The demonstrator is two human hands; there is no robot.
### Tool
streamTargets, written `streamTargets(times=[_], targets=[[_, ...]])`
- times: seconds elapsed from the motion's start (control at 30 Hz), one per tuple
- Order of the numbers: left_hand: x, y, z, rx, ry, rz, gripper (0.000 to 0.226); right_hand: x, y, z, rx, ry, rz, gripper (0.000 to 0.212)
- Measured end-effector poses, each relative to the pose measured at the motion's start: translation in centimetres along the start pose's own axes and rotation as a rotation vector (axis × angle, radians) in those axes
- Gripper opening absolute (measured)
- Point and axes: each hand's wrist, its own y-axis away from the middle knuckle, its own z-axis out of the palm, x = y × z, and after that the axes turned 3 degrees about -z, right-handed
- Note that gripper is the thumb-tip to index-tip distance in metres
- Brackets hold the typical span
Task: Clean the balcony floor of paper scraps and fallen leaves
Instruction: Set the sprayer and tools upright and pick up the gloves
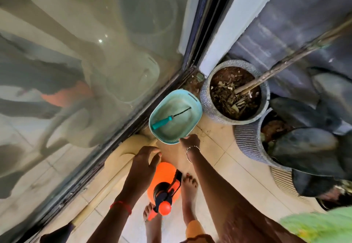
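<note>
**Q:** What surface and surroundings does the head view record?

**A:** A balcony floor [219, 158] of pale beige tiles with thin grout lines, seen steeply from above. A glass sliding door [85, 71] bounds it on the left, its pane full of blurred reflections, and a dark door track [152, 113] runs along its foot. Two grey textured planters stand at the right. The far planter [205, 94] holds soil and a slanting woody stem [285, 65]. The near planter [245, 139] is partly hidden under broad dark leaves [304, 147].

**Q:** Where is the material to be cleared?

**A:** Dry leaf litter [228, 97] lies on the soil inside the far planter. Brown debris [192, 82] sits in the corner between the door track and that planter, too blurred to identify further.

**Q:** How are the hands posed?

**A:** The right hand [190, 140], with a bracelet [192, 149] on its wrist, reaches forward and grips the near rim of a teal basket [169, 140]. The basket sits just beside the far planter and contains a teal-handled tool [162, 123] with a thin black shaft. The left hand [146, 157], with a red thread [121, 205] round its wrist, is extended palm down with fingers spread and loosely curved, holding nothing. It hangs over a beige object [129, 147] by the door track, and whether it touches that object cannot be told.

**Q:** What else lies below?

**A:** An orange pressure sprayer [164, 174] stands between two bare feet, the left foot [150, 212] and the right foot [189, 185].
</note>
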Motion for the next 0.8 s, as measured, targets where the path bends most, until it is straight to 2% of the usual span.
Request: streamTargets(times=[0.13,0.17,0.27,0.33,0.4,0.5,0.6,0.8], targets=[[2.6,2.4,-0.5,-0.018,-0.034,0.016,0.019,1.5,4.6,-2.6,-0.043,0.082,-0.019,0.035],[6.1,6.7,-3.9,-0.026,-0.028,0.072,0.018,0.6,11.0,-6.1,-0.049,0.071,-0.073,0.034],[6.8,8.0,-3.7,-0.071,-0.007,0.073,0.016,1.4,13.8,-6.8,-0.059,0.071,-0.124,0.043],[8.0,11.9,-5.9,-0.047,0.044,0.103,0.014,1.7,19.9,-8.3,-0.052,0.107,-0.192,0.053],[8.7,15.8,-7.4,-0.061,0.044,0.142,0.016,1.8,25.3,-8.7,-0.055,0.127,-0.259,0.049],[7.7,22.2,-9.0,-0.061,0.080,0.140,0.025,3.6,33.3,-8.0,-0.059,0.145,-0.390,0.053],[5.7,28.7,-10.2,0.006,0.034,0.178,0.018,6.3,40.1,-6.1,-0.036,0.168,-0.496,0.026],[-2.6,43.1,-10.4,0.137,0.016,0.167,0.022,15.7,52.0,-0.6,-0.064,0.191,-0.656,0.021]])
